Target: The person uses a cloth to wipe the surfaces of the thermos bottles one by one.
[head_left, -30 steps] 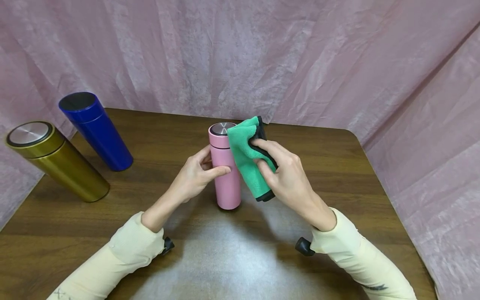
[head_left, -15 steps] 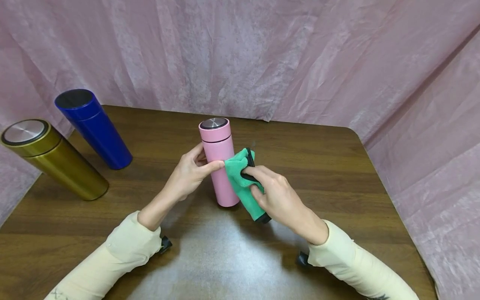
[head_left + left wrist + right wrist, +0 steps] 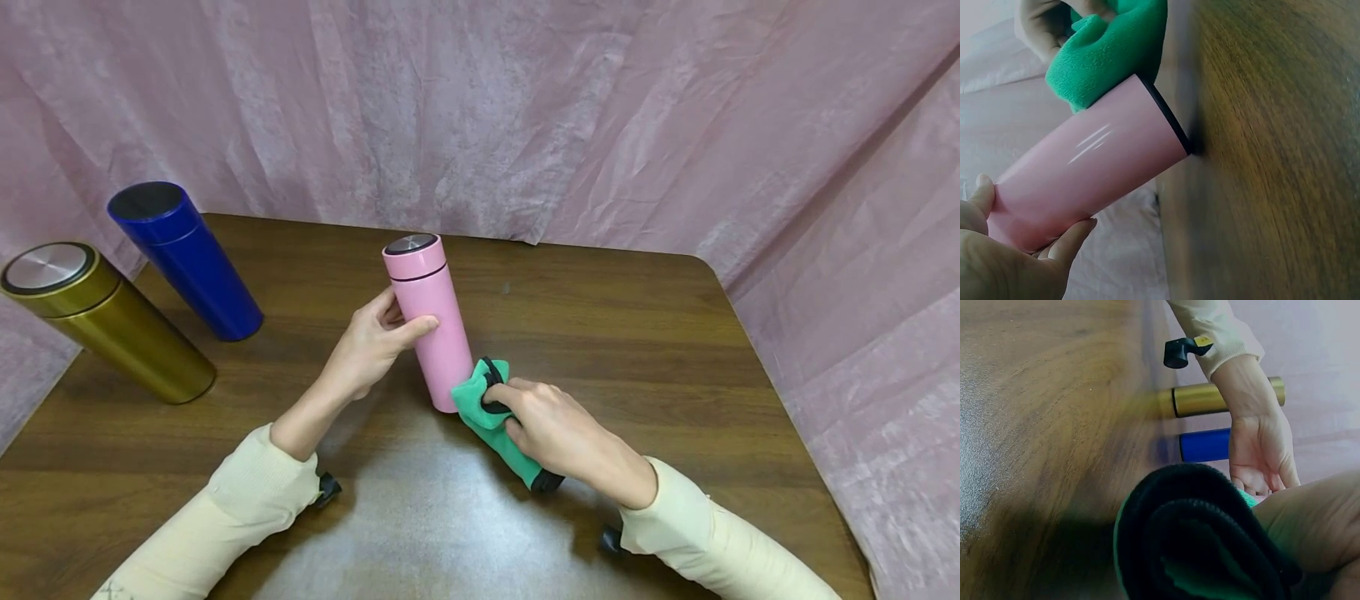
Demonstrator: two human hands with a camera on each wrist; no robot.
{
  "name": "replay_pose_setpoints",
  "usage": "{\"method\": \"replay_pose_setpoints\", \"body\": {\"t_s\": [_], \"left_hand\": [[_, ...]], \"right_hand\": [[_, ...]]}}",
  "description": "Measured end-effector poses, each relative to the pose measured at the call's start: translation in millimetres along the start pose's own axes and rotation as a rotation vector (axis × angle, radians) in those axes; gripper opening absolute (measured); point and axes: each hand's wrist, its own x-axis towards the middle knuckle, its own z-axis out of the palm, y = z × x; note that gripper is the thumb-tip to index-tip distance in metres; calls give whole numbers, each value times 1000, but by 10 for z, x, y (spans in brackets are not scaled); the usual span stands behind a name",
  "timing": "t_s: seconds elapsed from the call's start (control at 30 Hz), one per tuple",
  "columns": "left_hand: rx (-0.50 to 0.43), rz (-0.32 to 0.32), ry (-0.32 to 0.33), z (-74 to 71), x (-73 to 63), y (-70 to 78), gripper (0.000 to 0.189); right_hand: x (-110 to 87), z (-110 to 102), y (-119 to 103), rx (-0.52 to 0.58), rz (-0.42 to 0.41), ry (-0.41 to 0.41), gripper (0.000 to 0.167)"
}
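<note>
A pink thermos flask [image 3: 438, 350] with a steel-topped lid leans to the left in the head view, its base edge at the table. My left hand [image 3: 367, 346] grips it round the middle, thumb across the front. In my right hand [image 3: 551, 425] is a folded green cloth [image 3: 487, 417] with black trim, pinched between thumb and fingers. The cloth lies against the flask's lower right side, close to the base. From the left wrist view, the flask [image 3: 1085, 169] shows its black bottom rim tilted, with the cloth [image 3: 1110, 56] over its side.
On the left of the wooden table [image 3: 630, 333] stand a gold flask [image 3: 127, 333] and a blue flask [image 3: 191, 262]. A pink curtain [image 3: 480, 108] hangs behind the table and along its right side.
My right hand has slid the cloth down the pink flask from near its lid to its base. My left hand has tilted the flask's top to the left.
</note>
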Motion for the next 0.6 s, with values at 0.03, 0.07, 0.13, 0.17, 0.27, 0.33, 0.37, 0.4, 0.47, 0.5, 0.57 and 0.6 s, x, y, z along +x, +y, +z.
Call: {"method": "replay_pose_setpoints", "body": {"t_s": [0.03, 0.07, 0.13, 0.17, 0.27, 0.33, 0.37, 0.4, 0.47, 0.5, 0.57, 0.6], "left_hand": [[5, -1, -1, 2, 1, 2, 58], [7, -1, -4, 5, 1, 7, 59], [7, 0, -5, 10, -1, 19, 59], [7, 0, -5, 14, -1, 25, 59], [0, -2, 2, 26, -3, 35, 61], [-2, -8, 12, 32, -3, 30, 62], [-3, -12, 18, 32, -5, 23, 63], [-11, -17, 26, 33, -7, 16, 63], [-32, -30, 45, 30, -14, 0, 64], [-46, -36, 57, 27, -18, -8, 63], [-81, -46, 78, 21, -30, -16, 63], [-99, -50, 91, 20, -36, -15, 63]], "right_hand": [[-6, -1, 6, 2, 3, -14, 41], [-9, -1, 12, 0, 8, -27, 41], [-14, -6, 24, -1, 17, -55, 41], [-15, -8, 31, -2, 21, -69, 41], [-15, -8, 59, 6, 45, -110, 39], [-16, -2, 82, 18, 67, -125, 36], [-18, 4, 95, 29, 77, -123, 34], [-24, 11, 110, 40, 87, -117, 33], [-43, 30, 148, 70, 99, -92, 30], [-58, 40, 171, 91, 103, -75, 30], [-100, 61, 222, 149, 114, -35, 29], [-126, 70, 249, 179, 123, -11, 29]]}}
